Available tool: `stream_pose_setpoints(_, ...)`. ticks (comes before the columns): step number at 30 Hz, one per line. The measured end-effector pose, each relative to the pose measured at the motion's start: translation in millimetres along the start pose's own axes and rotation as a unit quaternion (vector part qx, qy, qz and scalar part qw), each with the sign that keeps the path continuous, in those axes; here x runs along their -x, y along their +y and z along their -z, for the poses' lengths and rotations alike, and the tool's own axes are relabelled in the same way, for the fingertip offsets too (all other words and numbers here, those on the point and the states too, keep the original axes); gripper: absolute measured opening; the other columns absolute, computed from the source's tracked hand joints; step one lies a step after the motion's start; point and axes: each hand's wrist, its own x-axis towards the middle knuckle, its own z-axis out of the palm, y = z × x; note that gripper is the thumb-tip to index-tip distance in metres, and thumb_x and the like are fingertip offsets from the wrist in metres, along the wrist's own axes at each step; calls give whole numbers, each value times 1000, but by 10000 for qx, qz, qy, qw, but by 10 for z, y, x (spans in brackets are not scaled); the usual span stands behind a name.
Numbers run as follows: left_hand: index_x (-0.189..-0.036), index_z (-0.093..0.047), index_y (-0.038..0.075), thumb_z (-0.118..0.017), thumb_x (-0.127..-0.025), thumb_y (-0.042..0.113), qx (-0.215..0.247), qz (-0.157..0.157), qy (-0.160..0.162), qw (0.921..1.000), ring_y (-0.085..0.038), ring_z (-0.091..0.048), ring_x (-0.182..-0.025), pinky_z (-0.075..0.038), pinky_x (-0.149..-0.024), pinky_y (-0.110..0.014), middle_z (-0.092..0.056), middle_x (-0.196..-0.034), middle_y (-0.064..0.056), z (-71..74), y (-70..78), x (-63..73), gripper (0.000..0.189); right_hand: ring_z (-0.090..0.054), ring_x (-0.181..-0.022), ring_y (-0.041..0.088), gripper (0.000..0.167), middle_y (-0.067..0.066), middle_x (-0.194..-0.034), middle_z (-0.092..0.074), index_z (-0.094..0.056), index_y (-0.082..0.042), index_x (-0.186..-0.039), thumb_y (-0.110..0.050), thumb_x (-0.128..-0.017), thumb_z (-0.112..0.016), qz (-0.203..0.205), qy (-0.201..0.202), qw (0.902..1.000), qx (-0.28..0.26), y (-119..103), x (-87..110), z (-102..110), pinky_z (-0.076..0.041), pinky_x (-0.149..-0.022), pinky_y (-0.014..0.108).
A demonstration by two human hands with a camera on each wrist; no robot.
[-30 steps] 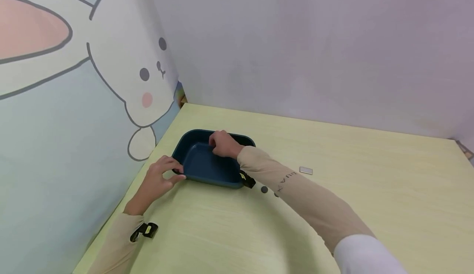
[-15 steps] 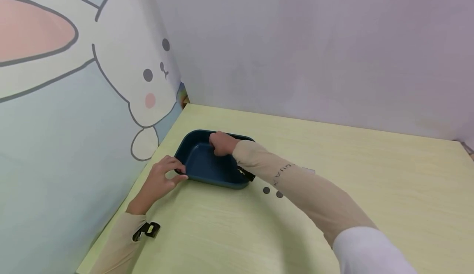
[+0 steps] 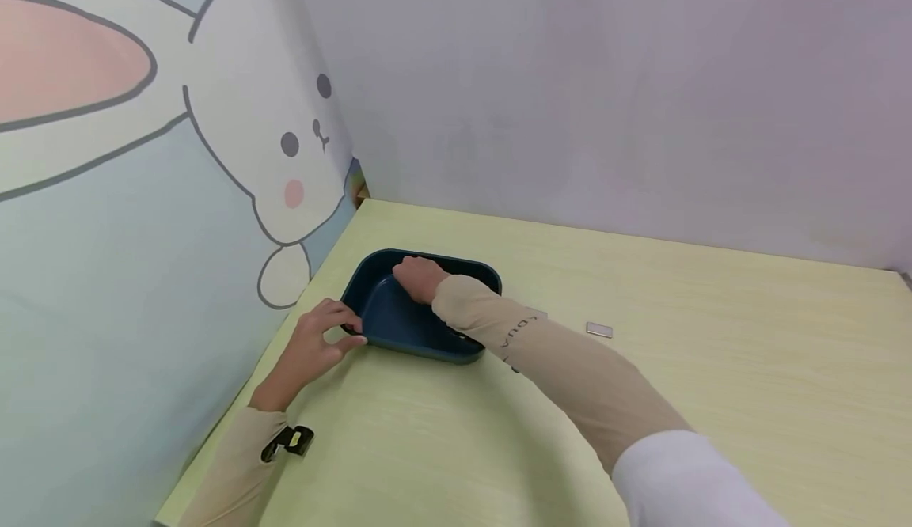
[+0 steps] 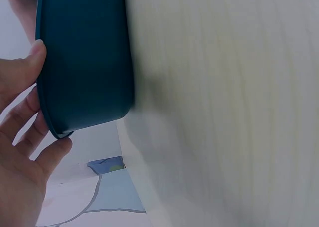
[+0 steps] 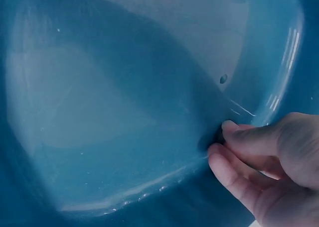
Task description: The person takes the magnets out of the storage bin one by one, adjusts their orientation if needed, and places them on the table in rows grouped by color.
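A dark blue plastic basin (image 3: pixel 399 317) with rounded corners stands on the table near the left wall. My left hand (image 3: pixel 313 349) grips its near-left corner; in the left wrist view the thumb and fingers (image 4: pixel 30 120) meet the rim (image 4: pixel 40 95). Reaching inside, my right hand (image 3: pixel 420 278) is low near the basin's far wall. The right wrist view shows that hand (image 5: pixel 269 160) pinching a small dark piece (image 5: pixel 219 135) between thumb and fingertips, close over the basin floor (image 5: pixel 109 102). Most of that piece is hidden by the fingers.
Right of the basin lies a small silver rectangular piece (image 3: pixel 599 329) on the pale wood-grain table (image 3: pixel 712 369). A pale piece (image 3: pixel 536 313) and a dark disc (image 3: pixel 515 368) peek out beside the right sleeve. Walls rise at the left and back, the left one with a rabbit drawing (image 3: pixel 256 115).
My right hand has shifted left inside the basin. Its forearm now covers most of the dark discs and leaves the silver piece in sight. The left hand keeps its grip on the corner.
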Motion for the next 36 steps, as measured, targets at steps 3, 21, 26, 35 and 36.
stream_pose_setpoints(3,-75,-66,15,-84,-65,3,37,-23,7,10000,-13,-53,-80,-45,-68,-30,-61,-82,6,-4,1,-3,24,-56,-104,21,25,9,-116,-58,-59,-8,-121,-8,-97,-52,-65,1,9998,164,-26,-30,-19,-47,-85,30)
stream_pose_setpoints(21,-76,-67,15,-84,-65,2,-44,19,-39,10000,-13,-53,-80,-45,-69,-31,-62,-84,6,-10,12,19,24,-57,-96,22,27,11,-113,-57,-56,-6,-121,-5,-94,-56,24,-305,9973,-673,10,62,24,-46,-77,29)
stream_pose_setpoints(26,-76,-67,15,-84,-65,3,-58,-8,-25,10000,-13,-53,-79,-44,-69,-29,-61,-83,6,-7,-12,28,24,-51,-78,16,16,7,-95,-55,-57,-6,-110,-5,-94,-55,86,-376,9944,-986,55,58,23,-42,-66,26)
stream_pose_setpoints(35,-76,-67,16,-84,-66,4,-40,-59,-18,10000,-14,-54,-78,-46,-67,-35,-62,-83,5,5,-80,4,23,-43,-47,11,35,-2,-53,-52,-63,-9,-62,-1,-94,-52,357,9,9830,-1799,200,111,176,-39,-53,25)
stream_pose_setpoints(36,-76,-67,16,-84,-66,4,-42,-59,-17,10000,-14,-54,-78,-46,-67,-36,-62,-83,5,12,-87,3,23,-51,-50,11,32,0,-56,-58,-68,-7,-65,-1,-93,-54,385,30,9821,-1845,209,127,197,-43,-55,25)
